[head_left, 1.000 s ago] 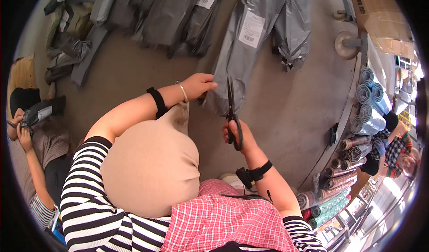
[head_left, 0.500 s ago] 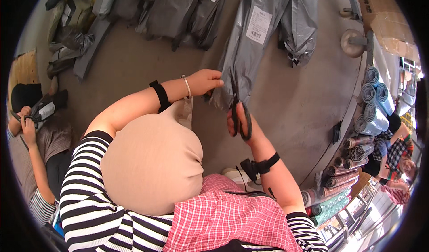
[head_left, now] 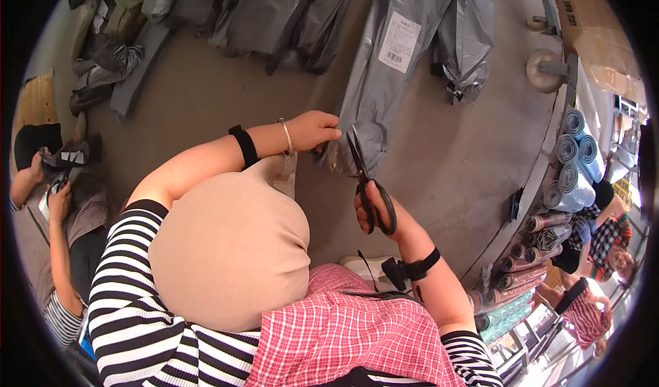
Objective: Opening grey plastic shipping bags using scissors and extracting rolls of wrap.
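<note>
A long grey plastic mailer bag (head_left: 384,78) lies on the brown floor (head_left: 220,112), its near end just ahead of the seated person, a white label on its upper face. The left hand (head_left: 314,130) is closed on the bag's near left edge, pinching the plastic. The right hand (head_left: 374,208) grips a pair of black scissors (head_left: 365,181) through the handle loops; the blades stand parted, points touching the bag's near end just beside the left hand. Each wrist carries a black strap (the left also a thin bracelet).

Further grey and dark mailer bags (head_left: 274,16) lie in a row beyond, well apart from the hands; another grey bag (head_left: 470,37) lies just right of the held one. A heap of crumpled grey wrappers (head_left: 113,57) sits at far left. A rack of rolled fabric (head_left: 563,181) curves along the right side. At the left edge another person (head_left: 48,201) sits holding a small object, too small to tell. Two more people (head_left: 604,236) crouch at far right.
</note>
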Demonstrator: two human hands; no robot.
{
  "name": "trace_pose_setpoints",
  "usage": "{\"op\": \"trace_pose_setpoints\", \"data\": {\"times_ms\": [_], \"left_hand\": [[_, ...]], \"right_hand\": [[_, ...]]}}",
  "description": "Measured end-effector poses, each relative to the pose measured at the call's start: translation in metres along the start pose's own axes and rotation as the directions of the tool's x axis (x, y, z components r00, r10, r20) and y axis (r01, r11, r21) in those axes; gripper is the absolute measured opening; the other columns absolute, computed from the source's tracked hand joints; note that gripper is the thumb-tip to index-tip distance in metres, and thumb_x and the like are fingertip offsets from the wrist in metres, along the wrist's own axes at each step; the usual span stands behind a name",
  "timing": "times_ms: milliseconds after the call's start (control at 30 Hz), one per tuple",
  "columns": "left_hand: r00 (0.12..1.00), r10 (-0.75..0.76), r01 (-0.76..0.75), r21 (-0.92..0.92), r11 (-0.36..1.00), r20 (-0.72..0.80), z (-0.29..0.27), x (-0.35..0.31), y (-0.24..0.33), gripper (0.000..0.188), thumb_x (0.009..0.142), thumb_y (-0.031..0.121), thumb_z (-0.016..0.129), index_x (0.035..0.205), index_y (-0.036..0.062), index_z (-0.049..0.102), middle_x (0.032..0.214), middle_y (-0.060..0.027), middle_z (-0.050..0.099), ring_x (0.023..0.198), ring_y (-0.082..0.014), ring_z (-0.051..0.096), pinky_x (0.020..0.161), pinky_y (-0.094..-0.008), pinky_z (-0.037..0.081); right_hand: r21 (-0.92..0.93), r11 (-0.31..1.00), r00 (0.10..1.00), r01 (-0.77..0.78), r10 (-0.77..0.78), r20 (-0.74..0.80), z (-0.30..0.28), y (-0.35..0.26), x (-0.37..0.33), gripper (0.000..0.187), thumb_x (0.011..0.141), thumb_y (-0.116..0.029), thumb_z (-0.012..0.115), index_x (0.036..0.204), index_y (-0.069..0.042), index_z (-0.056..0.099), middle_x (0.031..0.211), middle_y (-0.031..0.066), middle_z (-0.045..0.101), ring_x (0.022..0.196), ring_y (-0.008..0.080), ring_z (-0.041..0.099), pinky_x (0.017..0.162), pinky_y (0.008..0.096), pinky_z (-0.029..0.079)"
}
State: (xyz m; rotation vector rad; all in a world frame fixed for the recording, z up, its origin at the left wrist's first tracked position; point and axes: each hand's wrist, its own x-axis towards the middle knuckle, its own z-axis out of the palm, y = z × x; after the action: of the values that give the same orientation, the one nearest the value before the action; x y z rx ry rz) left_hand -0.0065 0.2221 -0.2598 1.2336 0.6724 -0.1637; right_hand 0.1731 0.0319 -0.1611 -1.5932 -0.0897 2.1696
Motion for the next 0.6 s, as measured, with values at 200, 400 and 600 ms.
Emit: {"op": "trace_pose_setpoints", "data": {"times_ms": [200,400,600], "left_hand": [[0.998,0.066,-0.066,0.037,0.997,-0.006,0.004,-0.003,0.001,0.023,0.095,0.021,0.056,0.082,0.0019,0.055,0.07,-0.0003,0.054,0.061,-0.0088,0.053,0.056,-0.0274,0.047],[0.997,0.077,-0.077,0.052,0.996,0.006,0.002,-0.009,0.0,0.025,0.095,0.022,0.056,0.078,0.0034,0.053,0.069,0.0005,0.053,0.061,-0.0076,0.053,0.056,-0.0264,0.046],[0.997,0.075,-0.074,-0.095,0.993,-0.001,-0.006,-0.007,0.002,0.027,0.095,0.023,0.057,0.075,0.0049,0.051,0.069,0.0013,0.05,0.063,-0.0074,0.052,0.056,-0.026,0.047]], "right_hand": [[0.052,0.999,0.999,0.016,-0.018,0.039,0.008,0.001,0.013,0.058,0.09,-0.066,0.046,0.086,-0.008,0.052,0.061,0.0008,0.049,0.047,0.0137,0.047,0.045,0.0289,0.04],[0.018,0.999,0.998,0.029,-0.028,-0.061,0.023,-0.007,0.022,0.051,0.091,-0.061,0.05,0.086,-0.01,0.053,0.062,-0.0023,0.049,0.049,0.0113,0.047,0.045,0.0271,0.039],[0.071,0.984,0.987,0.163,-0.163,-0.006,0.016,0.003,0.017,0.053,0.092,-0.06,0.049,0.09,-0.008,0.053,0.066,-0.0013,0.049,0.052,0.011,0.047,0.048,0.0261,0.04]]}}
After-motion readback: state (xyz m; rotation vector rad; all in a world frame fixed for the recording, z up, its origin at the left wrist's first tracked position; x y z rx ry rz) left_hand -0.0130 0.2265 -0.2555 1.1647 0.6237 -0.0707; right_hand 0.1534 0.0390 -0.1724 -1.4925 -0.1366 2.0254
